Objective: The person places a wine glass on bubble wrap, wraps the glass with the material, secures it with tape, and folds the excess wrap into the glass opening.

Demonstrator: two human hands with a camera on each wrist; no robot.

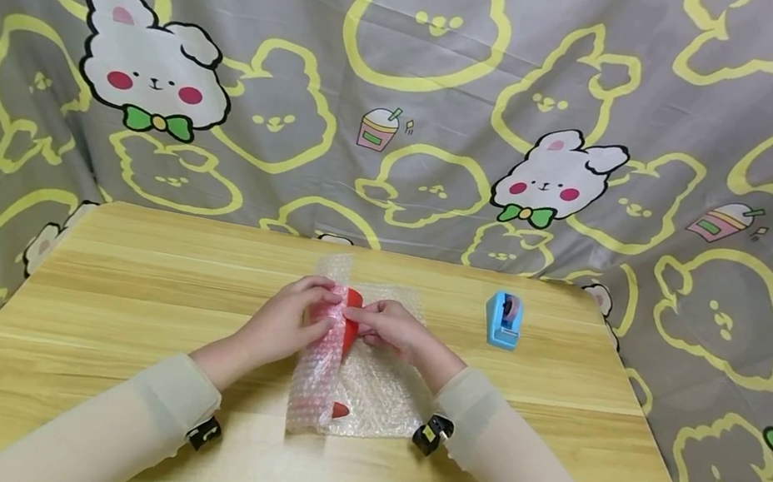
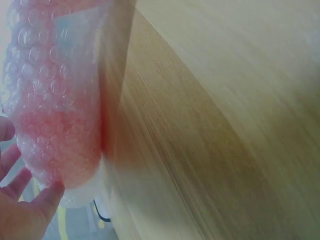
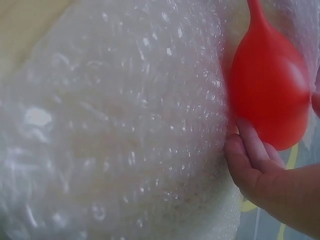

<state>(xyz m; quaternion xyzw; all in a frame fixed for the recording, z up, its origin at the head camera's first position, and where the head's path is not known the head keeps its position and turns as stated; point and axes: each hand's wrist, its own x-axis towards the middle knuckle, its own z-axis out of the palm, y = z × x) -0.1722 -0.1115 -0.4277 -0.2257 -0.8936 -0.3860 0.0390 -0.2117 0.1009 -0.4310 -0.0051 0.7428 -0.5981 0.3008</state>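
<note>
A red spoon-shaped thing (image 3: 270, 85) with a broad rounded head and narrow neck lies on a sheet of bubble wrap (image 1: 381, 392). The wrap's left part is folded over it, so much of it shows only as pink through the bubbles (image 2: 60, 135). A red tip (image 1: 340, 411) pokes out at the near end. My left hand (image 1: 291, 314) holds the folded wrap near its far end, fingers bent over it. From the other side my right hand (image 1: 391, 328) grips the head of the red thing, one fingertip at the fold's edge.
A blue tape dispenser (image 1: 504, 320) with a roll of tape stands on the wooden table (image 1: 141, 303), right of the wrap. A grey patterned curtain (image 1: 422, 112) encloses the table at the back and sides.
</note>
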